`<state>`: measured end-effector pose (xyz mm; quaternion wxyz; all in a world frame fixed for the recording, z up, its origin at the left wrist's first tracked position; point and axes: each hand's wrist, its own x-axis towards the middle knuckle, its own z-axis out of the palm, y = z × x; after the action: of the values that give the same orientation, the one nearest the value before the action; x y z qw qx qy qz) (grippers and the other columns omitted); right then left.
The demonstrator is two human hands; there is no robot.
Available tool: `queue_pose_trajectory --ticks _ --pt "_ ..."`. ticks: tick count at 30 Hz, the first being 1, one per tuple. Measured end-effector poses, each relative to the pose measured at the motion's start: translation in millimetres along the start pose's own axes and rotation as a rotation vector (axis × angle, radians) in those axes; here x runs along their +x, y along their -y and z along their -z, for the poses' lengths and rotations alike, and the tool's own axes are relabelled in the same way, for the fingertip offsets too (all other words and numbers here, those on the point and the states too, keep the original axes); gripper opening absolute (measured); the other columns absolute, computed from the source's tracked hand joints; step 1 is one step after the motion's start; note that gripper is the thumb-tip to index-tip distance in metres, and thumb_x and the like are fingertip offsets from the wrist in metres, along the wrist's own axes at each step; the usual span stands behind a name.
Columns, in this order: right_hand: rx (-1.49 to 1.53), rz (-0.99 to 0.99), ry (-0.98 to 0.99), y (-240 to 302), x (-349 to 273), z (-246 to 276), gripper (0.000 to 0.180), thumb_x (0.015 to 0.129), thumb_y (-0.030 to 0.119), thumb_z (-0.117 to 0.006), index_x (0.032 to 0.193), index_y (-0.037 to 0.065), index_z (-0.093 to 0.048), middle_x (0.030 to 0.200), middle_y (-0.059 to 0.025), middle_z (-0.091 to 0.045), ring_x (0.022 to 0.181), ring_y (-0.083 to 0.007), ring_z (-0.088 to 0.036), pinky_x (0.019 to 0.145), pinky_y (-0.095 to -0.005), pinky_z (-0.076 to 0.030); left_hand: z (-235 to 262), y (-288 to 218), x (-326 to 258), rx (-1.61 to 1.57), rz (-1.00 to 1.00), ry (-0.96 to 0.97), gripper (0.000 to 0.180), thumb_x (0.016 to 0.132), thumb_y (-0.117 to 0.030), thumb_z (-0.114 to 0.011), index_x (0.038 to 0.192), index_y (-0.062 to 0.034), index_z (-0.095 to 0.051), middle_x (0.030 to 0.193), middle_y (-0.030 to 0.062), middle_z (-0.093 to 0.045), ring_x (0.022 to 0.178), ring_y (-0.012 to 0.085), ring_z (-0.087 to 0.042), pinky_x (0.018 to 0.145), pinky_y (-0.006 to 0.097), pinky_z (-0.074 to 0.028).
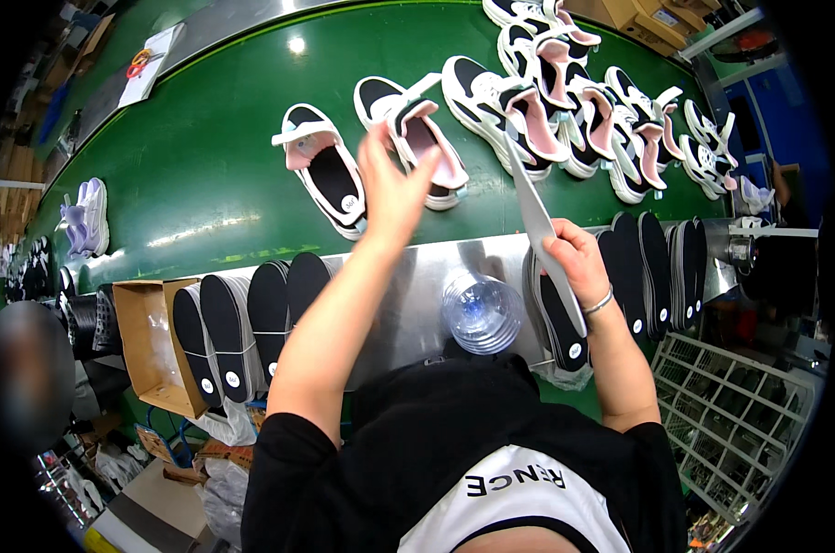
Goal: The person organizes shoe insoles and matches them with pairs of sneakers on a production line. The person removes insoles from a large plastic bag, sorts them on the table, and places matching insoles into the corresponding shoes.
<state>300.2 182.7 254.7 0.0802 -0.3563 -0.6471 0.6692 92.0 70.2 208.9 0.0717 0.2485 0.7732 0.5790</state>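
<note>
Close against the person's black shirt, a clear round plastic jar (482, 313) sits on a steel ledge (403, 336), flanked by stacked black insoles (652, 267), the left-hand stacks reaching to an open cardboard box (134, 341). Above the ledge, the right hand (578, 263) pinches a single grey-sided insole (551, 249) between thumb and fingers, tilted up on edge and outside any shoe. Farther out, the left hand (394, 189) is spread, thumb apart from fingers, over the second sneaker (443, 192); whether it touches cannot be told.

Just left, the leftmost sneaker (330, 184) already shows a black footbed with a round white sticker, so that one looks filled. The second's footbed is partly hidden by the hand, so its state is unclear. Beyond to the right, clustered sneakers (491, 97) crowd together; most interiors are too small to judge. Tongues and white straps jut around several openings and could catch, and the left forearm crosses above the ledge. Across the green table (215, 157), a white sheet (155, 78) lies by the far edge.
</note>
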Motion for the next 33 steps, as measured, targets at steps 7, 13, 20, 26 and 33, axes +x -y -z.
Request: queue_pose_trajectory --ticks 7,13,20,26,33 --pt "-0.315 -0.094 0.264 39.6 55.0 -19.2 0.023 0.074 0.021 -0.055 0.068 -0.001 -0.058 0.055 0.0008 -0.051 0.048 -0.0060 -0.043 0.045 -0.0221 -0.035 -8.3 24.4 74.4 0.278 -0.071 0.206 0.039 0.067 -0.028 -0.061 0.092 -0.0007 -0.048 0.080 0.0204 -0.057 0.077 0.0332 -0.055 0.068 0.038 -0.043" --pt "-1.178 0.001 0.400 47.8 101.6 -51.9 0.024 0.067 0.022 -0.050 0.070 0.000 -0.062 0.071 -0.0198 -0.058 0.067 -0.0304 -0.058 0.063 -0.0361 -0.045 -9.9 17.7 38.3 -0.030 0.137 0.363 0.032 0.072 -0.023 -0.055 0.089 0.0024 -0.046 0.073 0.0164 -0.058 0.060 0.0243 -0.059 0.057 0.032 -0.045" --pt "-1.559 0.329 0.298 25.2 109.1 -72.0 0.026 0.065 0.021 -0.056 0.086 0.006 -0.058 0.094 -0.0128 -0.051 0.086 -0.0286 -0.053 0.071 -0.0417 -0.042 -22.8 38.8 28.3 0.088 0.164 0.148 0.026 0.078 -0.024 -0.050 0.083 0.0021 -0.049 0.073 0.0185 -0.057 0.068 0.0297 -0.057 0.061 0.035 -0.043" --pt "-1.695 0.033 0.463 71.1 71.3 -49.3 0.037 0.064 0.024 -0.061 0.093 0.003 -0.053 0.091 -0.0143 -0.055 0.079 -0.0247 -0.058 0.066 -0.0338 -0.047 -29.4 42.1 25.0 0.141 0.202 0.115 0.025 0.079 -0.024 -0.049 0.082 0.0011 -0.049 0.071 0.0185 -0.057 0.068 0.0314 -0.056 0.061 0.037 -0.042" --pt "-1.594 0.320 0.477 15.2 117.6 -76.0 0.015 0.068 0.009 -0.051 0.077 0.004 -0.062 0.079 -0.0149 -0.060 0.074 -0.0253 -0.059 0.064 -0.0343 -0.048 -29.3 32.5 23.0 0.113 0.187 0.143 0.025 0.079 -0.024 -0.048 0.083 0.0012 -0.048 0.072 0.0222 -0.056 0.071 0.0391 -0.054 0.063 0.043 -0.041"
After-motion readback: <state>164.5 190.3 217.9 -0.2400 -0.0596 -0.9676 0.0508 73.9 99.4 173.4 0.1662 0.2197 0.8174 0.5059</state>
